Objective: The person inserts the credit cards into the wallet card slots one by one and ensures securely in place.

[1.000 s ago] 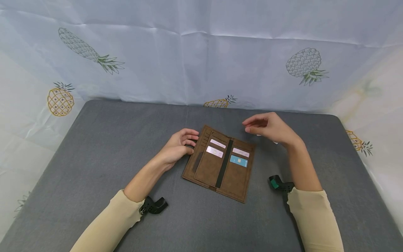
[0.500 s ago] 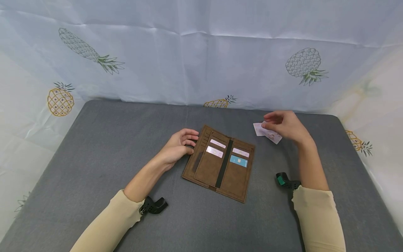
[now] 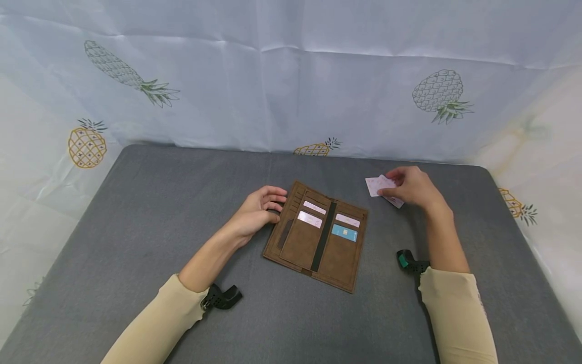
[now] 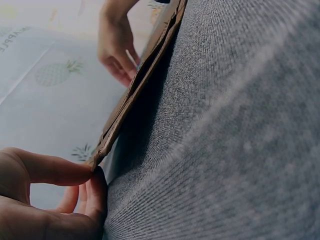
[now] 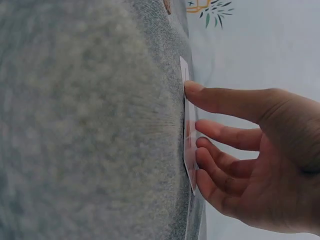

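An open brown wallet [image 3: 338,258] lies on the table, tilted slightly, with cards in several slots. One is a blue chip card [image 3: 344,232]; the others are pale pink. My left hand [image 3: 254,215] pinches the wallet's left edge between thumb and fingers, as the left wrist view shows. To the right beyond the wallet, two pale pink cards overlap on the table. Over the right-hand pink card [image 3: 394,201] is my right hand [image 3: 411,187], its thumb on the near edge and its curved fingers at the far side. The left-hand pink card [image 3: 373,185] lies partly under it.
The grey table [image 3: 182,192] has rounded back corners. Behind it hangs a pale curtain [image 3: 282,96] printed with pineapples. A black wrist camera [image 3: 223,297] sits at the left cuff, another wrist camera [image 3: 411,262] at the right cuff.
My right hand moved right from beside the wallet, uncovering the two cards, then came down onto the right-hand one. My left hand and the wallet have stayed in place.
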`<action>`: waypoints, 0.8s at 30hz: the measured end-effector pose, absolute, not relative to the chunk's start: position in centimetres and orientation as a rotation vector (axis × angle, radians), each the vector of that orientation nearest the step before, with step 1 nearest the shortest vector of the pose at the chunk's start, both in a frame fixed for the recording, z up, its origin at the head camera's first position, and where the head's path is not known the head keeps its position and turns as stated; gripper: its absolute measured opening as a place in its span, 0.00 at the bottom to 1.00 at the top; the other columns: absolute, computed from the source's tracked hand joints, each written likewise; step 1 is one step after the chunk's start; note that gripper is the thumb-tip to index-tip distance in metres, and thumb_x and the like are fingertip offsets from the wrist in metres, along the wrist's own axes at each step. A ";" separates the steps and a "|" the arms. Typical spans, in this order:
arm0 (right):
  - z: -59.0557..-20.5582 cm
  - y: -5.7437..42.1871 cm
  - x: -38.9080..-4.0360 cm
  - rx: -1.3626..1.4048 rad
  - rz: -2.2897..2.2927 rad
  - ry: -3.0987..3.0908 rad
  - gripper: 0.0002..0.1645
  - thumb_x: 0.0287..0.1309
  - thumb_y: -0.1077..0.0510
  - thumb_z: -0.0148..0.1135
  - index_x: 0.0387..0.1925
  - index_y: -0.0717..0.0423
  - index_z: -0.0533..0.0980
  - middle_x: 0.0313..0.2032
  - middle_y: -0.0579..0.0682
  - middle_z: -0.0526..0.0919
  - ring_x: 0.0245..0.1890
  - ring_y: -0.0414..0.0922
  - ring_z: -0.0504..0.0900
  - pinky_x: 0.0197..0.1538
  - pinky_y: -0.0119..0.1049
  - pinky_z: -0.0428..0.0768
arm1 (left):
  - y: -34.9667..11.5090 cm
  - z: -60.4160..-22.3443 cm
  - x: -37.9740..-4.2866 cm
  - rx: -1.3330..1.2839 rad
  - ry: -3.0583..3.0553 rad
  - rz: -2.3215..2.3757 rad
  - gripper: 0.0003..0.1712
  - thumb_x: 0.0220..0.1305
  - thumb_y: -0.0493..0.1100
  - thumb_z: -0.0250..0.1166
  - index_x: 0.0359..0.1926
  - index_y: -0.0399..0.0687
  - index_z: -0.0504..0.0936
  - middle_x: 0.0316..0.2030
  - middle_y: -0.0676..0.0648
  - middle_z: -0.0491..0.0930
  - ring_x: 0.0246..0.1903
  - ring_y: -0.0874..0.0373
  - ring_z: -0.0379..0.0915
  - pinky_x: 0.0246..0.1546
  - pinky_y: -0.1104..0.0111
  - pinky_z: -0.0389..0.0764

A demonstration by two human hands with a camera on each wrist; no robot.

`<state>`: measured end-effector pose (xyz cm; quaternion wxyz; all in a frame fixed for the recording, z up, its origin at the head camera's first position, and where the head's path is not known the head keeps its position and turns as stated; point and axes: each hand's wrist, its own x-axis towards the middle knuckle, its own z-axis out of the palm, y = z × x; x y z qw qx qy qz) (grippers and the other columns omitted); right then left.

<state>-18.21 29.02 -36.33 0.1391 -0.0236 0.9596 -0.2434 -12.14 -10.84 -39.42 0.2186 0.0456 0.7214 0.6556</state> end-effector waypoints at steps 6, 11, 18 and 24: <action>-36.5 28.9 -18.2 -0.068 -0.720 2.757 0.41 0.67 0.50 0.74 0.69 0.74 0.71 0.61 0.73 0.79 0.58 0.64 0.79 0.56 0.53 0.78 | -10.8 -39.5 -12.2 0.133 1.997 1.818 0.39 0.61 0.17 0.57 0.73 0.36 0.69 0.67 0.35 0.74 0.54 0.52 0.74 0.44 0.72 0.80; -36.6 29.2 -18.3 -0.024 -0.752 2.714 0.46 0.68 0.49 0.73 0.73 0.73 0.65 0.64 0.75 0.75 0.58 0.65 0.79 0.56 0.55 0.81 | -10.9 -39.5 -12.1 0.132 2.000 1.814 0.39 0.61 0.17 0.57 0.73 0.36 0.69 0.67 0.35 0.74 0.54 0.51 0.74 0.45 0.72 0.79; -36.9 29.9 -18.4 -0.049 -0.846 2.687 0.43 0.68 0.50 0.74 0.72 0.71 0.67 0.50 0.68 0.80 0.34 0.44 0.80 0.35 0.35 0.79 | -10.8 -39.3 -12.0 0.136 2.003 1.812 0.39 0.61 0.18 0.57 0.74 0.36 0.69 0.68 0.35 0.73 0.54 0.51 0.73 0.46 0.71 0.80; -37.0 30.0 -18.4 -0.162 -0.963 2.700 0.27 0.76 0.59 0.63 0.69 0.69 0.71 0.48 0.68 0.84 0.31 0.38 0.78 0.33 0.33 0.78 | -10.8 -39.3 -12.0 0.138 2.002 1.810 0.39 0.61 0.18 0.57 0.74 0.37 0.69 0.68 0.35 0.73 0.54 0.50 0.74 0.46 0.71 0.80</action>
